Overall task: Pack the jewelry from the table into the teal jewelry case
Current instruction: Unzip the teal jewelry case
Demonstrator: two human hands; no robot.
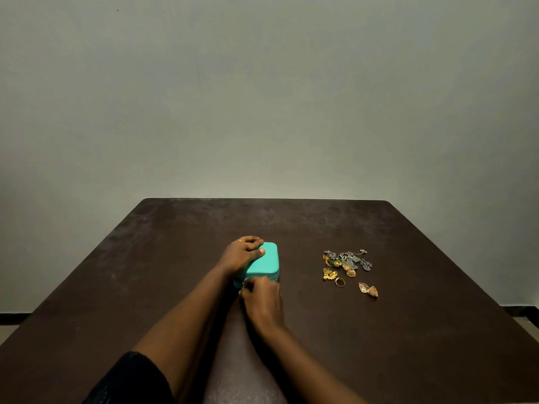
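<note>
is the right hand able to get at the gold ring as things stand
Probably yes. The gold ring lies in the open right of the teal case, only bare table between it and the right hand, though that hand pinches at the case's front.

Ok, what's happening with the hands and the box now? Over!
Left hand grips the small teal zip-up jewelry case, closed. Right hand pinches its gold zip pull. Gold and silver jewelry pile loose on dark wooden table, nothing blocking.

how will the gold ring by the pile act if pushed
The ring looks like a small rigid metal band, so probably stiff and light. Being round, it may roll if tipped on edge. On the smooth table it would likely slide.
</note>
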